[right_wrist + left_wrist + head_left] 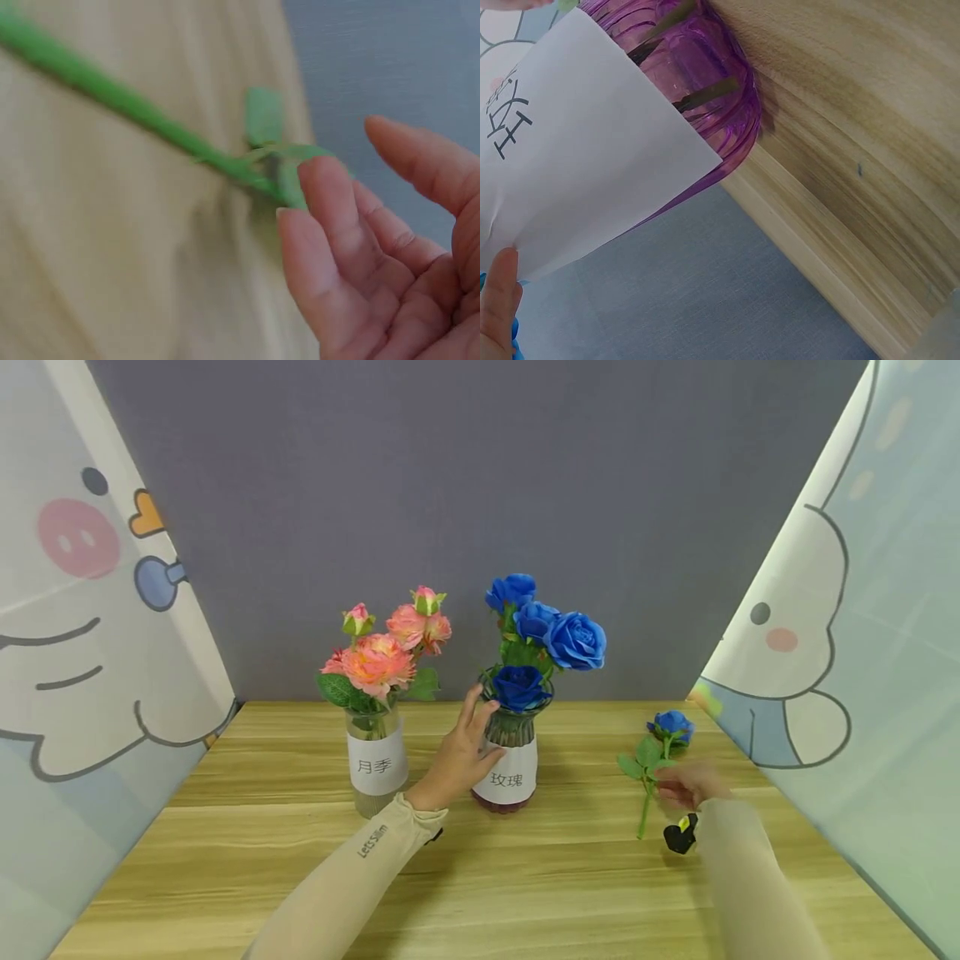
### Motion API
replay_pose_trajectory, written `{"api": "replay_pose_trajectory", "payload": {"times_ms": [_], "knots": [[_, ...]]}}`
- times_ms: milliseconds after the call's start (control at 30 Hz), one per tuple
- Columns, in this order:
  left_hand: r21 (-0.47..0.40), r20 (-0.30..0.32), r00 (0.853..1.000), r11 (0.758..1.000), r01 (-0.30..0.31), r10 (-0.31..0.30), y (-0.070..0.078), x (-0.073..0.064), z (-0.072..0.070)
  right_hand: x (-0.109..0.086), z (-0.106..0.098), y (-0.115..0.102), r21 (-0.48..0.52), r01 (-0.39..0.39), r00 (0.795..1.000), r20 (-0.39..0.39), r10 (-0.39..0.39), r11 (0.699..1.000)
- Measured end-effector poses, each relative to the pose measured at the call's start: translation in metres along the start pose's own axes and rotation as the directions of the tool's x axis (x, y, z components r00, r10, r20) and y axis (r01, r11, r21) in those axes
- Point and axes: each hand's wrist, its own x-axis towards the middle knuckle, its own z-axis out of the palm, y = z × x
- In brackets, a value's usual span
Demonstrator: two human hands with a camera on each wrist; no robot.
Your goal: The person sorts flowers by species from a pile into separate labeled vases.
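Note:
Several blue roses (574,641) stand in a ribbed glass vase (511,727) with a white paper label (507,774) and a purple base (742,120). My left hand (461,758) is at the vase's left side, fingers spread and thumb in front. One fingertip meets the label in the left wrist view. On the right, a single blue rose (672,725) with a green stem (644,814) and leaves (632,766) is at the table. My right hand (692,783) is beside its stem, thumb apart from the loosely bent fingers (307,255), whose tips overlap the leaves in the right wrist view.
A second labelled glass vase (375,768) holding pink flowers (378,662) stands left of the first. The wooden table (540,893) ends at a grey back panel (480,510). Cartoon-printed panels (75,635) flank both sides. A black wrist device (679,836) shows at the right sleeve.

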Motion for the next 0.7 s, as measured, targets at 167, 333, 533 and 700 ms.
{"api": "replay_pose_trajectory", "payload": {"times_ms": [167, 333, 533, 700], "knots": [[-0.005, -0.008, 1.000, 1.000, -0.016, 0.016, 0.001, 0.001, 0.000, 0.013, 0.004, 0.015, -0.042, -0.004, 0.999, -0.041, 0.002, 0.999], [-0.005, -0.014, 1.000, 1.000, -0.019, 0.019, 0.002, 0.001, -0.001, 0.024, 0.007, 0.024, -0.129, 0.006, 0.996, -0.088, -0.018, 0.992], [-0.014, -0.007, 1.000, 1.000, -0.015, 0.015, 0.004, 0.000, -0.002, 0.027, 0.013, 0.027, -0.220, 0.039, 0.991, -0.114, -0.065, 0.975], [-0.006, -0.003, 1.000, 1.000, -0.011, 0.011, 0.004, 0.000, -0.002, 0.027, 0.019, 0.024, -0.237, 0.046, 0.991, -0.112, -0.075, 0.970]]}}
